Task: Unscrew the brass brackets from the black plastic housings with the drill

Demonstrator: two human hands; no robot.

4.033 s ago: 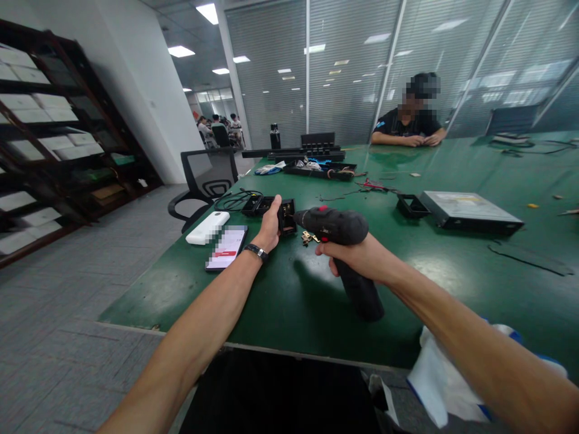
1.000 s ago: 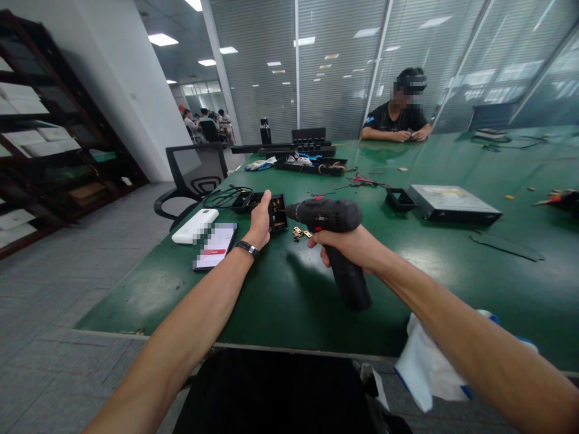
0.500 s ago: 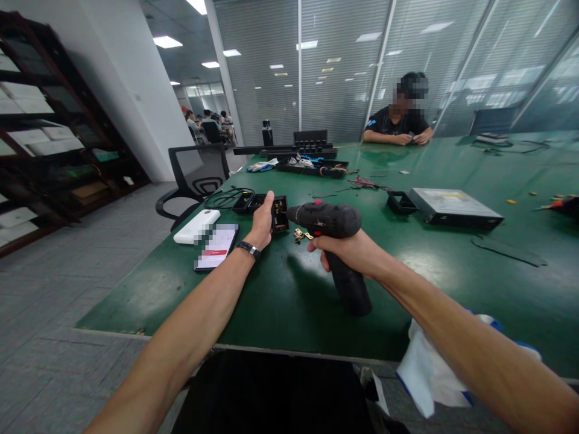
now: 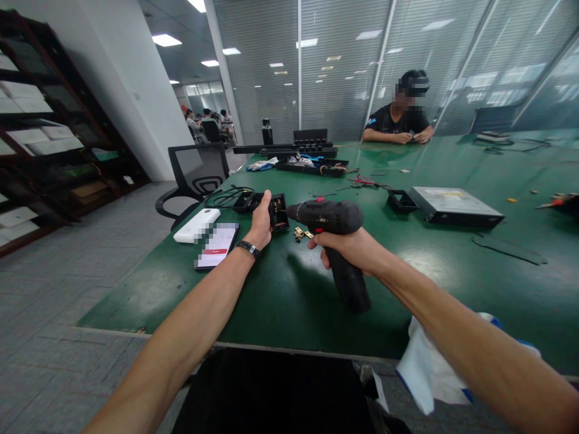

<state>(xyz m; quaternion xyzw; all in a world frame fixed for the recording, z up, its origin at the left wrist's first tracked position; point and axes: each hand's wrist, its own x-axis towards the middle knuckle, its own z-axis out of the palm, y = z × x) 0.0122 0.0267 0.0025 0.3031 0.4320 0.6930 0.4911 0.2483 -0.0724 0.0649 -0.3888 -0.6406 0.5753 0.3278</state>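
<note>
My left hand [image 4: 261,223] grips a small black box [image 4: 280,217] whose open side faces right, with some brass-coloured parts inside. A black cordless drill [image 4: 328,216] is held by its handle in my right hand [image 4: 346,244], fingers wrapped round it. The drill points left and its tip reaches the box's open side; the exact contact point is too small to tell. Several small brass pieces [image 4: 299,234] lie on the green table [image 4: 271,301] just below the drill's front end. More black box parts [image 4: 244,202] sit just left of my left hand.
At the left are a white power bank [image 4: 196,225] and a phone [image 4: 218,246]. Farther back lies a black tray [image 4: 312,167] of cables. On the right are a black frame [image 4: 401,202], a metal drive [image 4: 456,205] and a cloth [image 4: 429,367]. A person [image 4: 400,117] sits across the table.
Both hands keep their holds, and the box and drill have barely shifted. The drill's rear end and handle sit very slightly higher.
</note>
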